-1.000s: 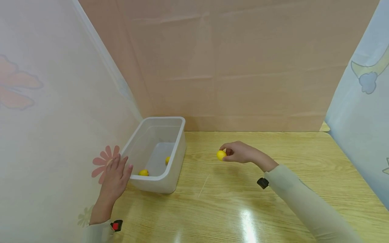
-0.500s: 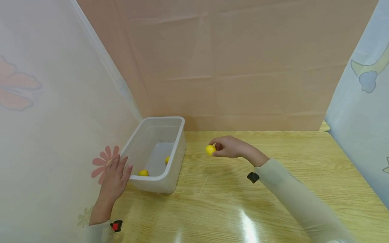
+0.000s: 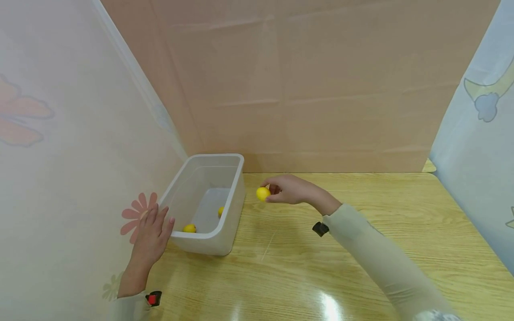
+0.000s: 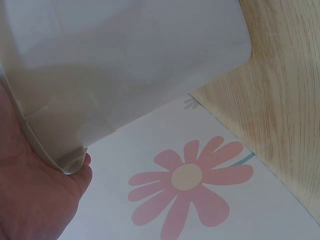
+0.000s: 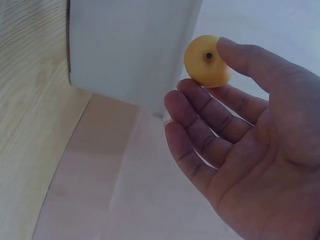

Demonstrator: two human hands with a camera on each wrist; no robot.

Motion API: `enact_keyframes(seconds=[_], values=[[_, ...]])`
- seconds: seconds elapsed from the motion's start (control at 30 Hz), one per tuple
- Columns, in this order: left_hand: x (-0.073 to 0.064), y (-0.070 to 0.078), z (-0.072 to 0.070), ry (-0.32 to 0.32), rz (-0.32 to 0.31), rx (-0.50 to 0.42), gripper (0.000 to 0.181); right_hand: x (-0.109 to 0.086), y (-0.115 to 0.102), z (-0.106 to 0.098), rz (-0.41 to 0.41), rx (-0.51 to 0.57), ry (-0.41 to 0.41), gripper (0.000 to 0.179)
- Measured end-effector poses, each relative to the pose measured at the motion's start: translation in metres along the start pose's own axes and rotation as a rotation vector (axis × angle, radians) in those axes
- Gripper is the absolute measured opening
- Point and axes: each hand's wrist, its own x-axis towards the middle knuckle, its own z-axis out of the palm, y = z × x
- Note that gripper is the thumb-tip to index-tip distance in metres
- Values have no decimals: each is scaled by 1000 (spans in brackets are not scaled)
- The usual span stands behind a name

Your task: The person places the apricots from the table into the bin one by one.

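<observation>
My right hand (image 3: 293,189) pinches a small yellow lemon (image 3: 263,194) between thumb and fingers, above the table just right of a white plastic bin (image 3: 236,218). In the right wrist view the lemon (image 5: 204,67) shows a small dark spot at its end, and the other fingers curl loosely below it. At the bin's near left corner, my left hand (image 3: 150,238) rests with fingers extended along the rim. The left wrist view shows its palm (image 4: 37,200) against the rim corner. Inside the bin lie one lemon (image 3: 189,228) near the front and another (image 3: 221,211) partly hidden by the right wall.
The bin stands on a wood-grain table (image 3: 301,258), close to a pale left partition (image 3: 80,178) printed with flowers. A brownish-pink backdrop (image 3: 321,89) rises behind the table. Another pale printed partition (image 3: 474,147) borders the right side.
My right hand has carried the lemon leftward and slightly farther back, toward the bin. The left hand and the bin stay where they were.
</observation>
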Motion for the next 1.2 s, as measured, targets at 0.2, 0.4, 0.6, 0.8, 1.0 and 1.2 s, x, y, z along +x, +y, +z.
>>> enact_keyframes(seconds=[0.2, 0.4, 0.6, 0.8, 1.0, 1.2], values=[[1, -2, 1, 1, 3, -10, 60, 12, -11, -3, -31, -19, 11, 39], [1, -2, 1, 4, 7, -13, 59, 20, -21, -6, -68, -74, 36, 36], [1, -2, 1, 30, 25, -6, 58, 29, -28, -8, -75, -64, 34, 41], [3, -1, 2, 40, 43, -17, 58, 34, -35, -12, -72, -28, 33, 44], [4, 0, 2, 44, 44, -9, 58, 41, -42, -16, -78, -43, 41, 40], [4, 1, 2, 30, 35, -10, 59, 53, -54, -16, -71, -66, 23, 37]])
